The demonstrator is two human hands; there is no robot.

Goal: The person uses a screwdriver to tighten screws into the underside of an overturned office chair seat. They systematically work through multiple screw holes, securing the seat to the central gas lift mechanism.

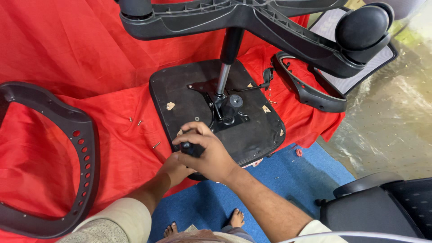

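While right hand point(204, 150) grips black handle point(191, 148), upturned black seat base point(252, 130), w/ metal plate.

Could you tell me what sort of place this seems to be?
Probably a furniture assembly or repair workspace: an upturned chair seat with its wheeled base lies on a red cloth, with loose armrests and scattered screws around it.

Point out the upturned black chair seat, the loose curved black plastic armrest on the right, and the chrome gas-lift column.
upturned black chair seat point(258, 130): head view, bare underside right of the mechanism.
curved black plastic armrest point(315, 96): head view, lower bar of the loop.
chrome gas-lift column point(222, 78): head view, shiny middle of the shaft.
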